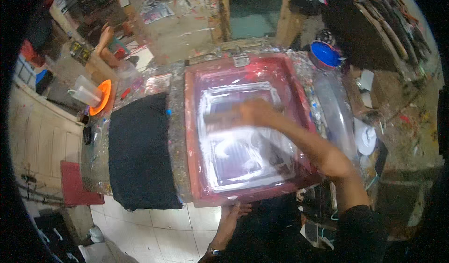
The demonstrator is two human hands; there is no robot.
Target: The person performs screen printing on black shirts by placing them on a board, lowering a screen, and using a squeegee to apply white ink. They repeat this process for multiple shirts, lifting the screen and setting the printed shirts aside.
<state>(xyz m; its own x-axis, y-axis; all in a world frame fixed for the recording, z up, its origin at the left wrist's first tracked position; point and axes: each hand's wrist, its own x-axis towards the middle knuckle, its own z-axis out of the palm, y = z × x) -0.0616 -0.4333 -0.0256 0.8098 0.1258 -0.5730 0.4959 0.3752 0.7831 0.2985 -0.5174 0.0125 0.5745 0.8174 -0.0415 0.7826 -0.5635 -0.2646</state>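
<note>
A screen-printing frame (191,150) with reddish, ink-smeared borders lies on the stained worktable (177,178), with white ink on its mesh. My right hand (255,111) grips a squeegee (217,118) across the upper mesh; both are blurred. My left hand (234,211) holds the frame's front edge from below, some fingers hidden. A black cloth (140,150) lies flat left of the frame.
An orange plate (100,104) with clear plastic containers (84,92) is at the left, a blue bowl (325,52) at the back right, and a clear plastic roll (334,113) beside the frame. Another person's arm (105,43) shows at the upper left.
</note>
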